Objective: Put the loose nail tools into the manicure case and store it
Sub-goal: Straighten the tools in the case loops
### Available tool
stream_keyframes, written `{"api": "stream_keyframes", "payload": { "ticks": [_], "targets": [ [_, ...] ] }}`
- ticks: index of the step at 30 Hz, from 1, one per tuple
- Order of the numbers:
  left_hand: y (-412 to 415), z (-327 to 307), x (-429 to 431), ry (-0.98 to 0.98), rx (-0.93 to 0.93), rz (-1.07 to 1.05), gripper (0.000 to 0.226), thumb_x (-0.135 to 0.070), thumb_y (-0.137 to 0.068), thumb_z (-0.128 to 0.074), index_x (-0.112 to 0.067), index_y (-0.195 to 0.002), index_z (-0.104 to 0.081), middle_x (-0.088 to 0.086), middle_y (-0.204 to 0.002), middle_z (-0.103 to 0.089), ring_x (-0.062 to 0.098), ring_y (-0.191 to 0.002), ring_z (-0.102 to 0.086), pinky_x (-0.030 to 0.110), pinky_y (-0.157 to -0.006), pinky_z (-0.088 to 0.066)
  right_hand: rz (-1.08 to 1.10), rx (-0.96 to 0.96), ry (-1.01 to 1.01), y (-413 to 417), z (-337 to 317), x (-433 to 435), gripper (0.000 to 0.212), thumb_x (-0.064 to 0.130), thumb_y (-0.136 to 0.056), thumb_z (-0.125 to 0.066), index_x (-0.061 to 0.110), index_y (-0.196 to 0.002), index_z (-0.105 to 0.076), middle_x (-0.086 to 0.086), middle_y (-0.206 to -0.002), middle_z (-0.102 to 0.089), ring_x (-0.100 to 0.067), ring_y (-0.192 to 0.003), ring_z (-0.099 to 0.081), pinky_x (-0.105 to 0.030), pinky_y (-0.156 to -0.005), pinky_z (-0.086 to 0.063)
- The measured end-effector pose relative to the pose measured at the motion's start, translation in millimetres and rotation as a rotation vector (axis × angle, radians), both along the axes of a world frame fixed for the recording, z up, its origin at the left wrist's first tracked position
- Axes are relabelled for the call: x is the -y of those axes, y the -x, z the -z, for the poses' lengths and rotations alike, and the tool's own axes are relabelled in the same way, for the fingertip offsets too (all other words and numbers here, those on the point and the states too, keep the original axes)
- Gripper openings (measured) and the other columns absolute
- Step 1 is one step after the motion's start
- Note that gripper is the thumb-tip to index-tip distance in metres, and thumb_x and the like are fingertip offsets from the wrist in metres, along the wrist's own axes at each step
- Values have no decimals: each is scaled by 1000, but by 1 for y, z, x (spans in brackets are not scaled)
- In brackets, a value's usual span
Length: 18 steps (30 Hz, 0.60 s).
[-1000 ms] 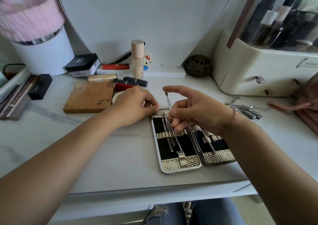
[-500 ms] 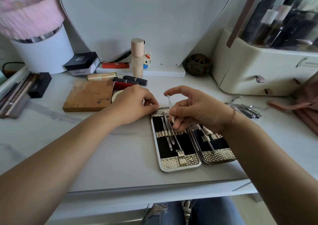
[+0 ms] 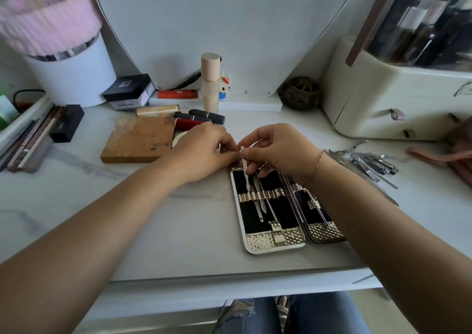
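Right hand (image 3: 281, 149) pinches a slim tool (image 3: 246, 177); slide it straight under the band (image 3: 260, 195) of the manicure case (image 3: 274, 241), left hand (image 3: 201, 152) curled at its far edge, grip unclear

shiny metal tools (image 3: 371, 164), marbled table (image 3: 178, 221)

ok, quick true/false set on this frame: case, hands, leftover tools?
1. The manicure case lies open on the table. True.
2. The right hand pinches a thin metal tool over the case's left half. True.
3. Every loose tool is already in the case. False: a pile of clippers lies on the table, right of the right wrist.
4. The wooden block sits right of the case. False: it lies left of it, beyond the left hand.
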<state>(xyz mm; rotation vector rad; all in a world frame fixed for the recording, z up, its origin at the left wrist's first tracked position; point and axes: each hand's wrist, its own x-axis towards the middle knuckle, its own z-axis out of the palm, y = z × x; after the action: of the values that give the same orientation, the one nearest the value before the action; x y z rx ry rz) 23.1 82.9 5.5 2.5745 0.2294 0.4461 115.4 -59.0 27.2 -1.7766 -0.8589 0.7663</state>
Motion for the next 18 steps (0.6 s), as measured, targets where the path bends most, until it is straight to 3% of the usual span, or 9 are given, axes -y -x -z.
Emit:
{"api": "stream_keyframes", "payload": {
  "ticks": [5, 9, 14, 18],
  "targets": [
    [0, 0, -1, -9, -7, -1, 10, -32, -81, -66, -24, -82, -71, -11, -73, -55, 5, -78, -44, 27, -71, -39, 10, 1, 18, -4, 3, -2, 5, 4, -84, -64, 9, -83, -62, -5, -57, -65, -8, -47, -63, -16, -41, -47],
    [0, -1, 0, -5, -5, 0, 7, -31, -81, -67, -25, -81, -71, -14, -70, -51, -2, -72, -44, 22, -67, -38, -14, 49, 69, -4, 1, -1, 6, 6, -82, -66, 5, -88, -64, -10, -65, -65, -8, -48, -62, -16, -41, -44],
    [0, 0, -1, -10, -17, 10, 7, -31, -82, -66, -26, -83, -72, -15, -71, -52, -3, -74, -44, 21, -64, -34, -40, 480, 200, -3, -4, 5, 8, 21, -80, -71, 17, -87, -71, 6, -64, -61, -1, -44, -51, -11, -46, -40],
    [-2, 1, -2, -18, -24, 11, 9, -30, -83, -65, -25, -85, -73, -14, -74, -55, 3, -78, -45, 24, -70, -36, -123, 739, 274, 2, -4, 12, 14, 28, -83, -65, 26, -95, -73, 11, -63, -51, -4, -58, -46, -10, -57, -34]
  ]
}}
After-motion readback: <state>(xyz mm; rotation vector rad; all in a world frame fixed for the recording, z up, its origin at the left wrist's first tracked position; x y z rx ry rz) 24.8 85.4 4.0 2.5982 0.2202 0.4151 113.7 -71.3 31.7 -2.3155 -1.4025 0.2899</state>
